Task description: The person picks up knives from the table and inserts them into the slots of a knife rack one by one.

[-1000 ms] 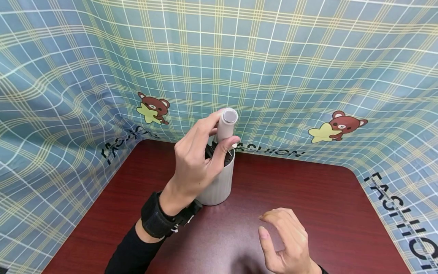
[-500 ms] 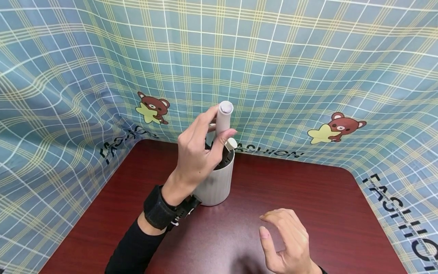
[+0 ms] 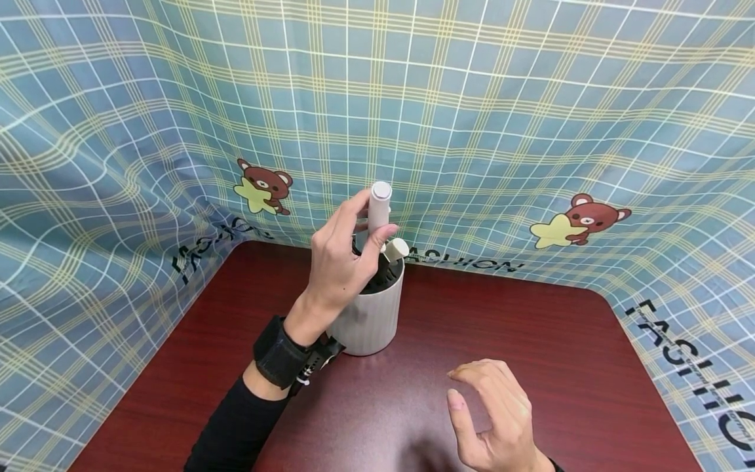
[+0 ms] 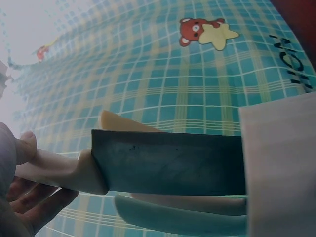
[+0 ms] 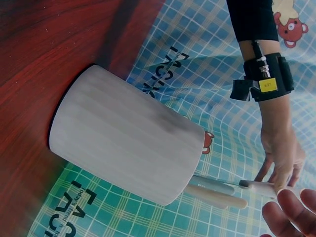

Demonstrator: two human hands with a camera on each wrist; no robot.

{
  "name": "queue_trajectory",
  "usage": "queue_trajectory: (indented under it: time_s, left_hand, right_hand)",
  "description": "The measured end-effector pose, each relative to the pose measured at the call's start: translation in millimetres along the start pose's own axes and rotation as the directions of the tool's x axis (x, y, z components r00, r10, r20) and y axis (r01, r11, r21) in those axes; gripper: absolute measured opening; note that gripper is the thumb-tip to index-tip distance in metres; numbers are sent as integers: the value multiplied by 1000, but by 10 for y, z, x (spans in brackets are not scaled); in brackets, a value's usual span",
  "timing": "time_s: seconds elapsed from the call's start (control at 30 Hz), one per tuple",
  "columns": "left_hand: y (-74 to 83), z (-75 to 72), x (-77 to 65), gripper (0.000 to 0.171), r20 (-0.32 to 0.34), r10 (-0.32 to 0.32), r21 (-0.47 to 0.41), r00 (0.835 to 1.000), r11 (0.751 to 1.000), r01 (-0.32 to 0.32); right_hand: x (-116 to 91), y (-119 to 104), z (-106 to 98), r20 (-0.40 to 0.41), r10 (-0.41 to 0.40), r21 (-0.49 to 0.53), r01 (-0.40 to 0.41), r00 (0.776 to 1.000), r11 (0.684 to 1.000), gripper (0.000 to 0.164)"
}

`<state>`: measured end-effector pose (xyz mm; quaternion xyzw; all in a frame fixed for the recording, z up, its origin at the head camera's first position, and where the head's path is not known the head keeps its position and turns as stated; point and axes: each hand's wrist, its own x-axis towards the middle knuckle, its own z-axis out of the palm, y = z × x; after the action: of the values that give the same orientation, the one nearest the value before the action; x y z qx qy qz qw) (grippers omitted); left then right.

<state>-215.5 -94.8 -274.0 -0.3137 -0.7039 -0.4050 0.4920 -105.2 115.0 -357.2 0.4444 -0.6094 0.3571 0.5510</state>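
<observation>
My left hand [image 3: 339,265] grips the pale handle of a kitchen knife [image 3: 379,213] with thumb and fingers. The left wrist view shows its broad dark blade [image 4: 173,163], whose far end is hidden inside a light grey ribbed knife holder [image 3: 368,324]. Beside that blade stand a cream knife handle [image 4: 123,121] and a grey-green one [image 4: 182,217], both in the holder. My right hand [image 3: 498,413] hovers at the lower right, fingers loosely bent and holding nothing; in the right wrist view its fingertips [image 5: 291,212] edge in at the lower right.
The holder stands on a dark red wooden table [image 3: 501,328], towards the back. Behind and at both sides hangs a blue-green checked cloth [image 3: 472,131] with printed bears. The holder's top has a black slotted insert [image 3: 386,275].
My left hand has raised the knife from the holder and shifted its handle slightly left. More of the cream handle behind now shows. The right hand has stayed in place.
</observation>
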Motion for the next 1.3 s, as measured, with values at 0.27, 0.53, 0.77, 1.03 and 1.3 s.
queue_trajectory:
  time_s: [0.27,0.53,0.77,1.03,1.3]
  left_hand:
    - [-117,55,-139,46,29,-55,40,998,998,54]
    - [-218,101,-251,48,55,-117,48,992,992,115]
    - [-268,130,-372,48,71,-142,58,987,989,138]
    - [-322,156,-461,48,75,-149,78,986,987,143]
    - [-374,183,-575,48,89,-155,111,984,983,145]
  right_hand:
    - [-59,8,-18,21,32,-13,-31,999,999,25]
    - [-138,36,-43,36,47,-24,-46,998,999,23]
    - [-120,23,-48,42,50,-33,-48,998,998,25]
    - [-165,52,-69,55,55,-33,-54,997,998,22]
    - [-110,10,-54,40,55,-40,-54,998,998,25]
